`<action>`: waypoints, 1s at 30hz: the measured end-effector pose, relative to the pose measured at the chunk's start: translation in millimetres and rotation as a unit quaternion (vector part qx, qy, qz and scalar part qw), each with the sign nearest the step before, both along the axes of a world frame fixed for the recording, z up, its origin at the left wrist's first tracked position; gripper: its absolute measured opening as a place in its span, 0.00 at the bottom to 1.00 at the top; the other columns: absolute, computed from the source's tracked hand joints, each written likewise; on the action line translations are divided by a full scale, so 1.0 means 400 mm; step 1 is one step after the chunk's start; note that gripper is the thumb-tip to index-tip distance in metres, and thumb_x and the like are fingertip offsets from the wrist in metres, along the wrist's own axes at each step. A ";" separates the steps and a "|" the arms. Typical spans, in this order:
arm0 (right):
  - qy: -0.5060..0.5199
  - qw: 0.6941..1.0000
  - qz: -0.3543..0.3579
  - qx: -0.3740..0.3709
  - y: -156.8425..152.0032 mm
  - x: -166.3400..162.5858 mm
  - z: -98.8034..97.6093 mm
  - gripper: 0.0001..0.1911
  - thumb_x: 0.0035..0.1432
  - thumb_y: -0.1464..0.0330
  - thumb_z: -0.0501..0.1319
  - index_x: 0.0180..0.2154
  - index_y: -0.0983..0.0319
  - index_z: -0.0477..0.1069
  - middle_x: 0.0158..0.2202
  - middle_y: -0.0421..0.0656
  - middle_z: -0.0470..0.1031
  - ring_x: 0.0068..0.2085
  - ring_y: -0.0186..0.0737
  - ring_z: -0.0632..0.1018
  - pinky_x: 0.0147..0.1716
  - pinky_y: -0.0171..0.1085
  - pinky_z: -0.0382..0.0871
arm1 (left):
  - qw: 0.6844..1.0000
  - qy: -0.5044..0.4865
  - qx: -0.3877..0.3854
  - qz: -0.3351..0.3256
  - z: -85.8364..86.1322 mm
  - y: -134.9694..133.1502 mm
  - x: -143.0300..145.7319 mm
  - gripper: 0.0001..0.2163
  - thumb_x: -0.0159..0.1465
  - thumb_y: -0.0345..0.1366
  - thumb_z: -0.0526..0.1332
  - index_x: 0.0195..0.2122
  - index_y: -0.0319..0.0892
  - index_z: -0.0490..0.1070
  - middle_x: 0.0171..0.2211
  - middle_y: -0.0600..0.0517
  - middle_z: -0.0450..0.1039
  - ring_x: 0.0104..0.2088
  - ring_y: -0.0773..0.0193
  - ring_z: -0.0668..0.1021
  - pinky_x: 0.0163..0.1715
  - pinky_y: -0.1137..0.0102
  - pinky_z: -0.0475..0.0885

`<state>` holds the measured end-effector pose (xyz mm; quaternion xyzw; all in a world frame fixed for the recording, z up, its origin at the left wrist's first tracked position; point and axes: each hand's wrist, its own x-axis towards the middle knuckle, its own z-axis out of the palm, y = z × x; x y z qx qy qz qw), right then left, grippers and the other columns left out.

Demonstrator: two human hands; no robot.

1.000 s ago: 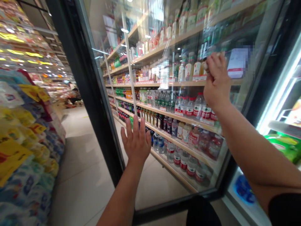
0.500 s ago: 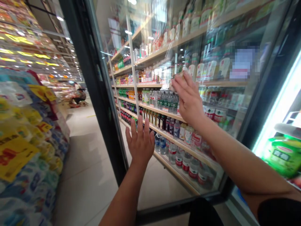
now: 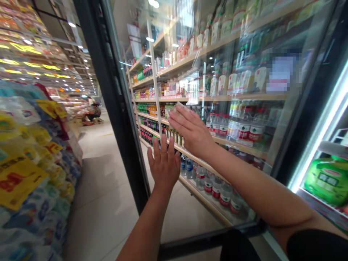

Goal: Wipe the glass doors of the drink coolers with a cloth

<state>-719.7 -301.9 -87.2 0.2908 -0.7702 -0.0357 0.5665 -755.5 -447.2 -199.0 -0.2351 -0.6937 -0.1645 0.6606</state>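
A tall glass door (image 3: 174, 217) in a dark frame stands open in front of me. My left hand (image 3: 164, 165) lies flat against the lower part of the pane, its fingers spread upward. Higher and to the right, my right hand (image 3: 193, 130) presses on the glass with fingers together. A pale cloth (image 3: 178, 105) peeks out beyond its fingertips; most of it is hidden under the hand, so its exact kind is hard to make out.
Shelves of drink bottles (image 3: 217, 190) show through the pane. A lit cooler holds a green package (image 3: 327, 181) at the right. On the left, stacked packaged goods (image 3: 35, 174) with yellow signs border the aisle floor (image 3: 100, 181). A person (image 3: 94, 111) crouches far off.
My right hand has slid left and down across the glass with the cloth, coming nearer my left hand. The left hand stays at the same place on the pane.
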 end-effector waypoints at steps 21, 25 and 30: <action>-0.010 0.997 -0.015 0.078 -0.091 -0.026 0.049 0.22 0.71 0.72 0.44 0.63 0.58 0.60 0.68 0.36 0.61 0.72 0.34 0.51 0.72 0.44 0.46 | 1.000 0.022 0.002 -0.009 -0.009 0.002 -0.012 0.26 0.68 0.36 0.58 0.67 0.39 0.57 0.67 0.40 0.59 0.72 0.52 0.49 0.70 0.52 0.46; 0.017 1.000 -0.016 0.018 -0.072 -0.032 0.113 0.26 0.69 0.76 0.42 0.64 0.56 0.58 0.69 0.36 0.59 0.72 0.35 0.49 0.72 0.48 0.44 | 1.000 -0.003 -0.003 0.008 -0.009 0.001 -0.007 0.29 0.68 0.37 0.57 0.70 0.41 0.51 0.69 0.42 0.54 0.72 0.51 0.48 0.69 0.52 0.46; 0.047 0.998 -0.034 -0.026 -0.059 -0.030 0.107 0.26 0.68 0.76 0.40 0.64 0.58 0.59 0.69 0.38 0.60 0.72 0.38 0.52 0.72 0.46 0.48 | 1.000 -0.003 -0.006 0.003 -0.008 -0.001 -0.004 0.30 0.68 0.37 0.57 0.70 0.42 0.49 0.69 0.43 0.52 0.72 0.51 0.49 0.69 0.52 0.46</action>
